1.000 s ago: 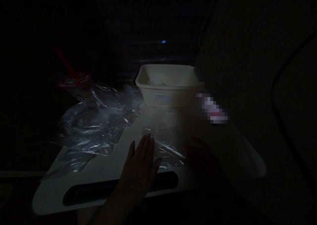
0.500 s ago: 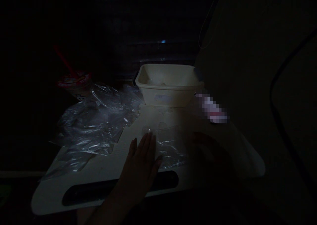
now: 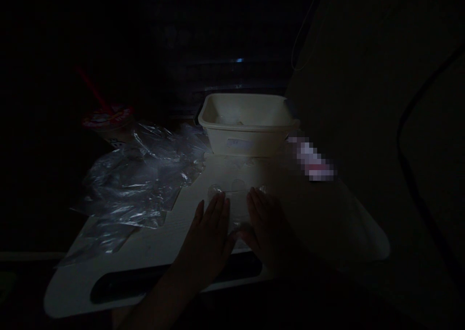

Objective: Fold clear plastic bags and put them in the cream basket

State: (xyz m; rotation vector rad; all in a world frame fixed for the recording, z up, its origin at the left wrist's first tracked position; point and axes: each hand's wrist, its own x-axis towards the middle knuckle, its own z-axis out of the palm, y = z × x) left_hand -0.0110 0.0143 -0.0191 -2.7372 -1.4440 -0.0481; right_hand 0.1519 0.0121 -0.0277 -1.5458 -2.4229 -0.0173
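Note:
My left hand [image 3: 209, 235] lies flat on the left part of a clear plastic bag [image 3: 239, 206], its fingers stretched forward. On the bag's right part rests my right hand [image 3: 267, 223], also flat with fingers extended; its thumb is close to the left thumb. The bag lies on a white table [image 3: 160, 245] near its front edge, and rounded parts of it show beyond the fingertips. A heap of crumpled clear plastic bags [image 3: 134, 184] is to the left of my hands. The scene is very dark, so fine details of the bag are hidden.
A cream plastic basin [image 3: 247, 138] stands at the table's back. At the back left is a cup [image 3: 109, 119] with a red lid and straw. A blurred-out pinkish item [image 3: 314, 163] lies at the right. A black slot [image 3: 127, 284] runs along the front edge.
My right hand has moved left from the right side of the table and come down on the bag. My left hand has stayed in nearly the same place.

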